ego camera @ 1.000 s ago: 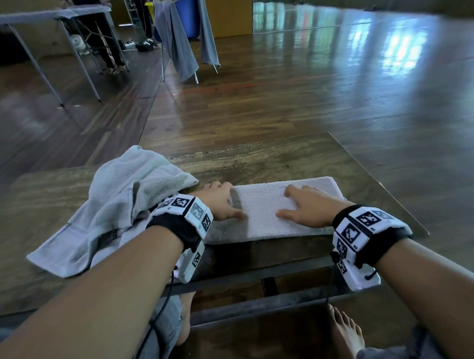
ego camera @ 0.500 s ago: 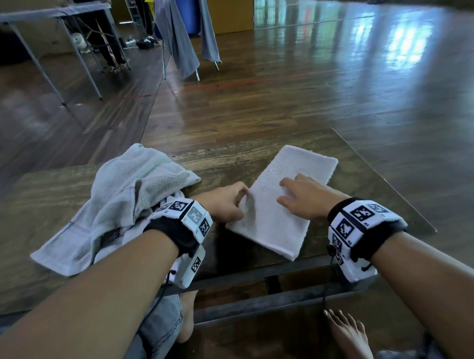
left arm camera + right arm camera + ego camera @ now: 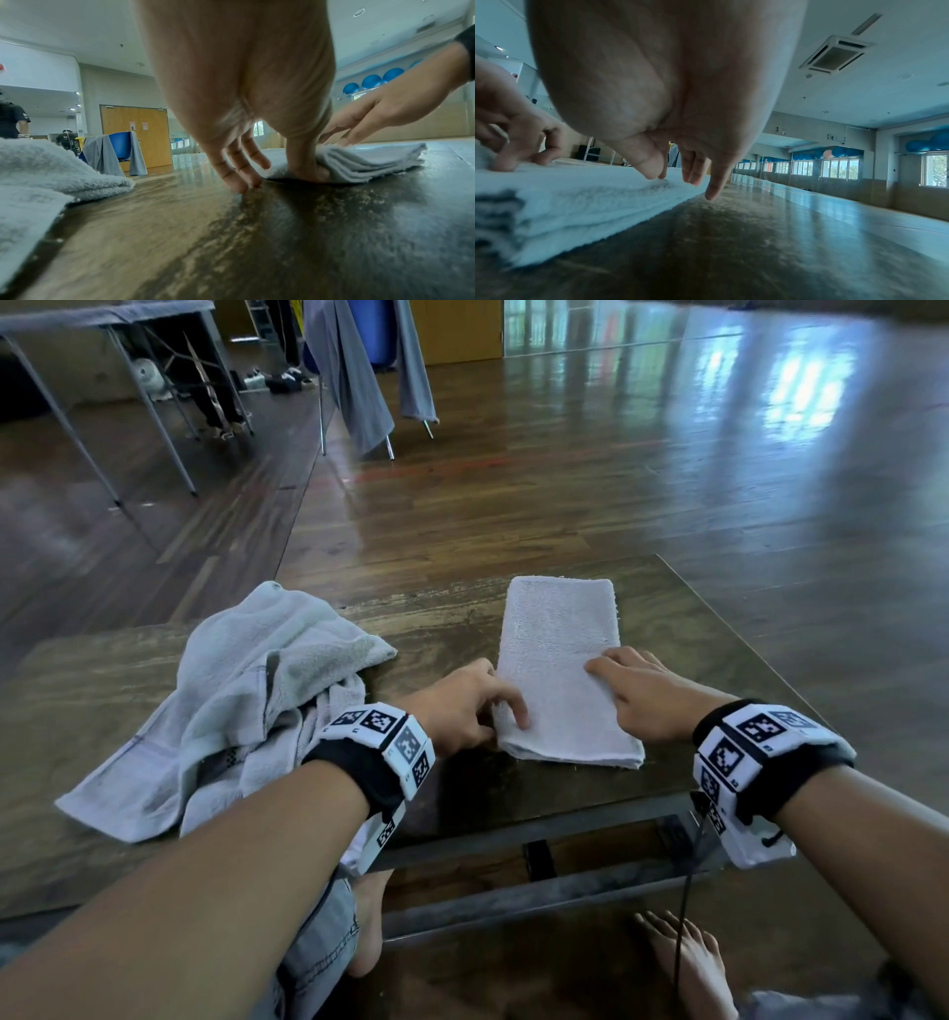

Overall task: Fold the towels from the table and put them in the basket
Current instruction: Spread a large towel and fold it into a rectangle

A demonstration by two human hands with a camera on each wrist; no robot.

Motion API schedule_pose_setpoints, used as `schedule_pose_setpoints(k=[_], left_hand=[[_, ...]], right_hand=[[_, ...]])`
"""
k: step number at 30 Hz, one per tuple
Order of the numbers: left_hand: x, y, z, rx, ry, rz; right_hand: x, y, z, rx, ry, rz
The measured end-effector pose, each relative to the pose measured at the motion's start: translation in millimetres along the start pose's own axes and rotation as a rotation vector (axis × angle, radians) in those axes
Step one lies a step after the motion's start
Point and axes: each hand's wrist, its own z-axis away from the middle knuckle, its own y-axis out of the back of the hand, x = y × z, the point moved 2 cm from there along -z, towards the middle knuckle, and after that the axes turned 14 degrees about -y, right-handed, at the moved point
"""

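Observation:
A folded white towel (image 3: 560, 670) lies on the dark wooden table (image 3: 693, 660), its long side pointing away from me. My left hand (image 3: 472, 711) is at its near-left corner, thumb on the towel. In the left wrist view its fingers (image 3: 241, 178) touch the table beside the towel (image 3: 359, 160). My right hand (image 3: 642, 690) rests flat on the towel's right side. In the right wrist view its fingers (image 3: 693, 172) spread over the towel (image 3: 577, 192), the little finger reaching past the edge. A crumpled pale towel pile (image 3: 231, 701) lies at the left. No basket is in view.
The table's right edge (image 3: 760, 670) runs close beside the folded towel. My bare feet (image 3: 688, 963) are under the table's front rail. Across the wooden floor stand a chair draped with grey cloth (image 3: 359, 377) and a folding table (image 3: 102, 315).
The folded towel has turned a quarter turn, from lying crosswise in front of me to pointing away. Both hands stayed on it as it turned.

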Motion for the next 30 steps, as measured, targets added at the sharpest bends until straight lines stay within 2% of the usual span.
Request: schedule_pose_setpoints(k=[3,7,12,17,21,23,24,26,28,30], left_hand=[[4,-1,-6,0.11,-0.027,0.007],[11,9,-18,0.357,-0.069,-0.013],[13,23,-29,0.622,0.002,0.049],[11,24,-35,0.721,0.096,0.041],[8,24,-37,0.698,0.158,0.075],[5,25,-40,0.575,0.243,0.091],[3,24,-40,0.475,0.299,0.118],[-3,19,-39,0.284,0.438,0.23],[-5,11,-33,0.167,0.563,0.364],[-6,6,-30,0.147,0.598,0.384]], right_hand=[[5,3,3,-0.017,0.022,-0.025],[10,12,12,-0.068,0.08,-0.084],[18,19,18,-0.052,0.184,-0.126],[32,17,21,0.051,0.17,-0.432],[40,18,21,0.169,0.189,-0.581],[43,21,18,0.141,0.151,-0.676],[44,22,16,0.063,0.118,-0.736],[40,19,15,-0.197,0.044,-0.826],[36,14,18,-0.42,-0.036,-0.805],[33,12,18,-0.454,-0.077,-0.767]])
